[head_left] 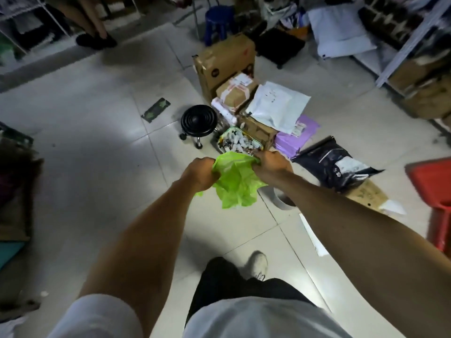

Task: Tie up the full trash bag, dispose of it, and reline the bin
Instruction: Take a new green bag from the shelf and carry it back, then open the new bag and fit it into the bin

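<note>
both hands, left hand point(200, 173) and right hand point(271, 163), are fisted on the top edge of a green bag point(235, 181), arms outstretched, stretching it above the tiled floor point(97, 147); bare floor lies left, boxes point(227, 62) and parcels beyond.

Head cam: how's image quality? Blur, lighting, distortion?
Head view: dim, with vignetted edges; glare patch on the floor tiles; shelving at the frame edges is smeared and bowed by the wide lens; the green bag and both hands, left and right, are reasonably sharp.
</note>
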